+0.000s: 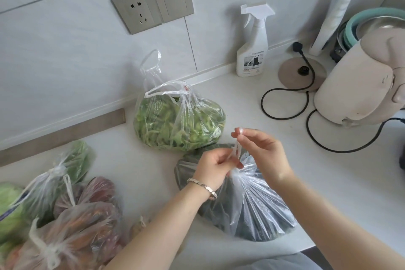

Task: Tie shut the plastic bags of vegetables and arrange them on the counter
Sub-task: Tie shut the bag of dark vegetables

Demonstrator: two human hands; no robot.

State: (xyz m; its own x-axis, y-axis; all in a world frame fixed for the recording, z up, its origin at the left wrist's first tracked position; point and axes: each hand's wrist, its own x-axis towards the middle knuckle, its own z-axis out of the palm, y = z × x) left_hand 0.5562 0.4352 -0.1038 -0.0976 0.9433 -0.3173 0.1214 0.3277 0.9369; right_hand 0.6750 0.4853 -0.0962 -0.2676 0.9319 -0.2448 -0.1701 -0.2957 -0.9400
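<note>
At the lower centre of the head view, the left hand and right hand each pinched a handle strip of the dark-leaf bag on the tabletop, its knot seemingly unfinished. At lower left, several tied bags lay together; the light-green bag at centre looked untied.

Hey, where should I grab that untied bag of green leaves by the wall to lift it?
By its two handle loops, gathered together, coming from above. They stand free over the bag, and its mouth looks open, so squeezing the soft sides might spill it.
</note>
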